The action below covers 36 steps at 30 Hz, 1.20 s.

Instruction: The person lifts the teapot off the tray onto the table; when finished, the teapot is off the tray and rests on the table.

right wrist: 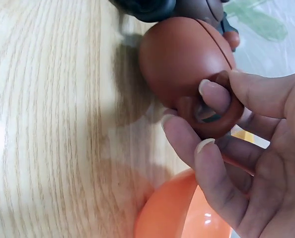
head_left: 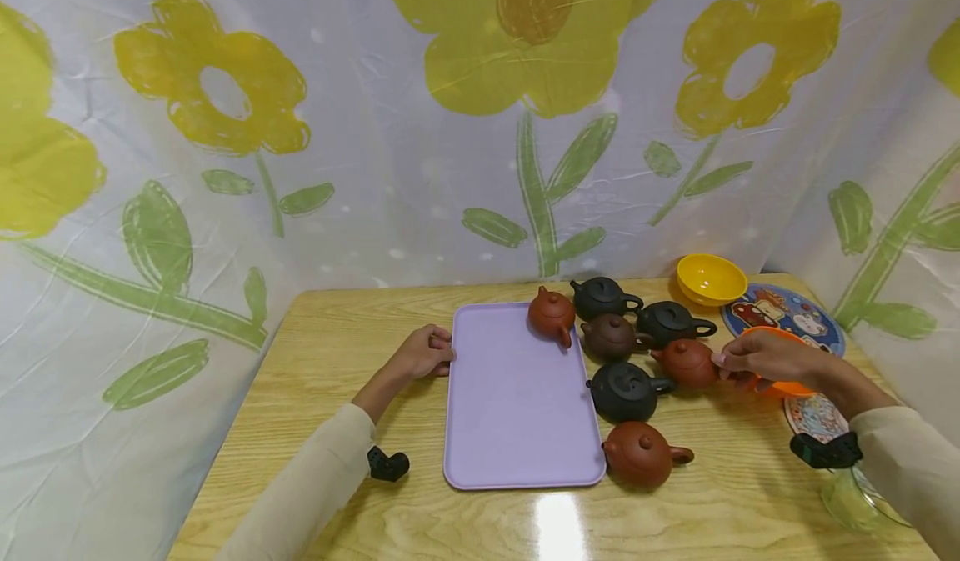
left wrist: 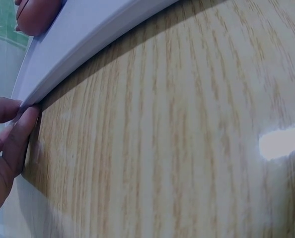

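Note:
A lilac tray (head_left: pixel 510 411) lies on the wooden table (head_left: pixel 337 336). One red-brown teapot (head_left: pixel 551 314) sits on its far right corner. My left hand (head_left: pixel 426 353) pinches the tray's left rim (left wrist: pixel 78 47) with thumb and fingers (left wrist: pixel 18 134). To the right of the tray stand several clay teapots, black and brown. My right hand (head_left: pixel 757 357) grips the loop handle of a red-brown teapot (head_left: pixel 686 363); in the right wrist view the fingers (right wrist: pixel 214 96) hook through the handle of that teapot (right wrist: pixel 182 59).
An orange bowl (right wrist: pixel 172 213) lies under my right hand. A yellow bowl (head_left: pixel 710 278) and a round picture plate (head_left: pixel 795 315) stand at the far right. A flowered cloth (head_left: pixel 375 127) hangs behind the table. A glass (head_left: pixel 855 503) stands near the right front edge.

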{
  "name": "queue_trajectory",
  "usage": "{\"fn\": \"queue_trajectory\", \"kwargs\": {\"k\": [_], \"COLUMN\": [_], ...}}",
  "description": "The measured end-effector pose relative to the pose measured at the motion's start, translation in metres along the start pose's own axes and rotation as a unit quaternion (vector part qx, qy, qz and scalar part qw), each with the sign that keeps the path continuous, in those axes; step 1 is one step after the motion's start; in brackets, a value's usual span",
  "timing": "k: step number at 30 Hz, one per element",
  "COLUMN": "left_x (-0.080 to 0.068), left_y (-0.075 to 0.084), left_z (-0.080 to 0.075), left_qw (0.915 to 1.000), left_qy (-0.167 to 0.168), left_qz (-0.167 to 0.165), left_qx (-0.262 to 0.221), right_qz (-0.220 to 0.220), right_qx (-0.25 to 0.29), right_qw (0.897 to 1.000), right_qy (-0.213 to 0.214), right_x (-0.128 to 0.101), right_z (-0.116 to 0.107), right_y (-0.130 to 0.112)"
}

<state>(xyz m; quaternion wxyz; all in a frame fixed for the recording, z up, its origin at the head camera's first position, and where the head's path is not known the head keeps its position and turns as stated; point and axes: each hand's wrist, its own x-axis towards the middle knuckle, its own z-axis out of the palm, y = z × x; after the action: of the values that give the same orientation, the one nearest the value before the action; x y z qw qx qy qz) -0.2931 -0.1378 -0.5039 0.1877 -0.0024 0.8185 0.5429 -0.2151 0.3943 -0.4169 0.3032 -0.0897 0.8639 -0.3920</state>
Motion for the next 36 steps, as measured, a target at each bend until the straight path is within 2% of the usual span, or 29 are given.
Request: {"fn": "queue_trajectory", "kwargs": {"k": [4,20,29,36], "left_x": [0.001,-0.002,-0.003,-0.002], "left_y": [-0.001,0.002,0.004,0.003], "left_z": [0.0,-0.001,0.0,0.0], "left_qw": [1.0,1.0,1.0,1.0], "left_qy": [0.0,-0.003,-0.004,-0.003], "left_qz": [0.0,-0.002,0.003,0.002], "left_qx": [0.003,0.002,0.001,0.001], "right_qz": [-0.004,0.039,0.068,0.068], "right_qx": [0.004,-0.021,-0.047,-0.054], "right_qw": [1.0,0.999,0.997,0.996], "right_qy": [-0.016,-0.027,-0.01,0.001], "right_x": [0.0,-0.003,-0.004,-0.006], "right_z": [0.0,0.0,-0.002,-0.001], "right_y": [0.0,-0.007,-0.011,-0.013]}}
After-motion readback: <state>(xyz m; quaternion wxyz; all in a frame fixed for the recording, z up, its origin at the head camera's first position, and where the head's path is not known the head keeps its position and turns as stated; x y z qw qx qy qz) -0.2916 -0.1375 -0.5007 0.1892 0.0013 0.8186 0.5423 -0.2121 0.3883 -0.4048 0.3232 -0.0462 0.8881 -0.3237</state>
